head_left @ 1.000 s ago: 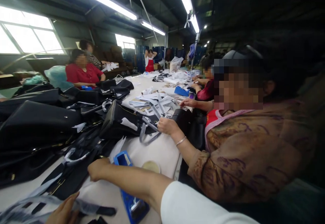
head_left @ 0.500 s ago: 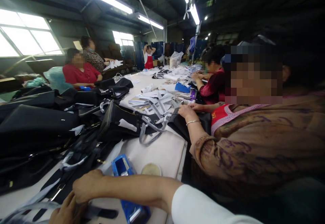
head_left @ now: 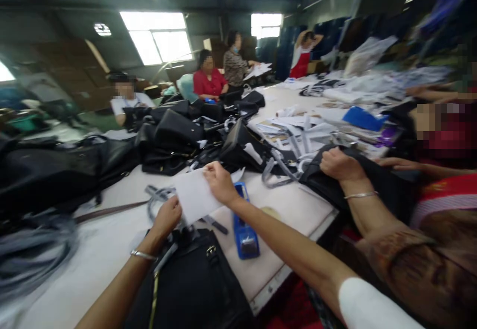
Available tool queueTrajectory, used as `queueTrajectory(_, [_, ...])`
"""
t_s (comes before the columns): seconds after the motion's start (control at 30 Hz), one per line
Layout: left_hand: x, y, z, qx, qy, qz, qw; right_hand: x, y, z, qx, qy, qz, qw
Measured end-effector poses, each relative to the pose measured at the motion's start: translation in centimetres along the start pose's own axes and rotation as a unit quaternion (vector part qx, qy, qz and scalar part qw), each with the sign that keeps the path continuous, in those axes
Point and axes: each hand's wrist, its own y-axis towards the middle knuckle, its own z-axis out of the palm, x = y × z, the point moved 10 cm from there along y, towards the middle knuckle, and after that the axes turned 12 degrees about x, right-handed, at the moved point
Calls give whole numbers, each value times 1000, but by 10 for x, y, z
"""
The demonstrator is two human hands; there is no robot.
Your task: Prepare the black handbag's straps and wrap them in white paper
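A sheet of white paper (head_left: 197, 197) is stretched between my two hands above the table. My right hand (head_left: 219, 182) pinches its upper right corner. At the sheet's left edge, my left hand (head_left: 169, 215) is closed with the fingertips on the paper. Below my hands lies a black handbag (head_left: 194, 279) with a gold zipper and a small buckled strap. Just right of the paper stands a blue tape dispenser (head_left: 246, 234), partly hidden behind my right forearm. A dark-handled tool (head_left: 216, 224) lies between the bag and the dispenser; its kind is unclear.
Black bags (head_left: 175, 132) are heaped along the table's far left side. Coiled grey strips (head_left: 33, 249) lie at left. Paper and strips (head_left: 298, 132) are piled mid-table. On my right, a co-worker's hand (head_left: 343, 165) rests over a black bag; other people sit around the table.
The view has swung left. My hands, earlier close together low over the table, are now raised and apart with the white paper between them. The black handbag now shows in front of me.
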Motion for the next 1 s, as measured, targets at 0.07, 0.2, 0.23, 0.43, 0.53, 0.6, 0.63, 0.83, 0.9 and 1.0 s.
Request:
queueTrajectory(0.07, [-2, -30, -6, -6, -99, -19, 995, 3, -9, 4, 12, 32, -8, 999])
queueTrajectory(0.2, [-49, -89, 11, 52, -462, 51, 884, 20, -39, 25, 5, 67, -29, 997])
queueTrajectory(0.23, [-63, -102, 15, 63, -565, 70, 820, 27, -47, 29, -3, 60, -37, 998])
queueTrajectory(0.43, [-67, -146, 32, 19, -723, 7, 690, 81, -90, 49, 22, -66, -118, 991])
queueTrajectory(0.53, [-37, -160, 30, -76, -639, -65, 763, 100, -108, 59, 68, -52, -157, 984])
queueTrajectory(0.6, [-22, -172, 24, -130, -596, -82, 788, 107, -120, 67, 108, -11, -173, 979])
queueTrajectory(0.63, [-17, -179, 23, -145, -585, -84, 793, 108, -126, 73, 132, 13, -172, 976])
queueTrajectory(0.83, [41, -254, -4, -256, -533, -120, 797, 96, -154, 113, 305, 113, -125, 937])
queueTrajectory(0.9, [70, -292, -17, -320, -521, -141, 779, 90, -156, 123, 327, 91, -99, 935])
queueTrajectory(1.0, [104, -337, -19, -355, -516, -187, 757, 91, -159, 153, 394, 66, -62, 915])
